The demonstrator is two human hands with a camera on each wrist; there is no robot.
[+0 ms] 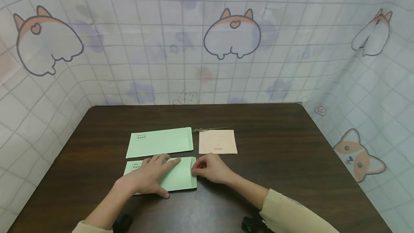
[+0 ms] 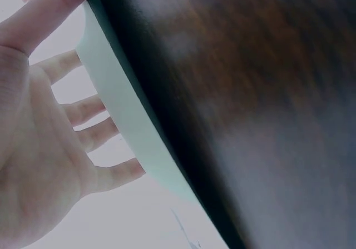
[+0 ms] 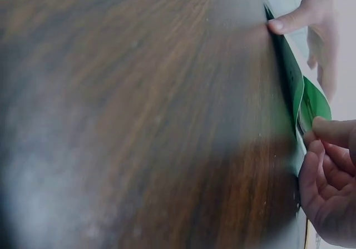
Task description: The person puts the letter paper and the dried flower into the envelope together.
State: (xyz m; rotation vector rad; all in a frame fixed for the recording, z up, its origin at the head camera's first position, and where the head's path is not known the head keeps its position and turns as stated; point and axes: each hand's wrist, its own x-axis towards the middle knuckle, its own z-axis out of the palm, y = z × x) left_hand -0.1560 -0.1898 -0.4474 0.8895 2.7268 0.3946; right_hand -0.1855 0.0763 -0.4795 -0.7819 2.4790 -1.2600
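Two pale green envelopes lie one above the other in the head view. On the nearer envelope (image 1: 176, 181) rests my left hand (image 1: 147, 176), its fingers spread and its thumb by the front edge. My right hand (image 1: 211, 168) is at that envelope's right end, pinching the edge of its flap between thumb and curled fingers. In the right wrist view the green inside of the envelope's end (image 3: 316, 100) gapes beside the pinching fingertips (image 3: 320, 128). The farther envelope (image 1: 161, 143) lies flat with a small printed box at its upper left.
A square beige card or paper stack (image 1: 217, 141) lies right of the farther envelope, with a thin brown string-like bundle (image 1: 210, 129) along its back edge. The dark wooden table (image 1: 275, 143) meets a patterned cloth (image 1: 155, 46) behind and at the sides.
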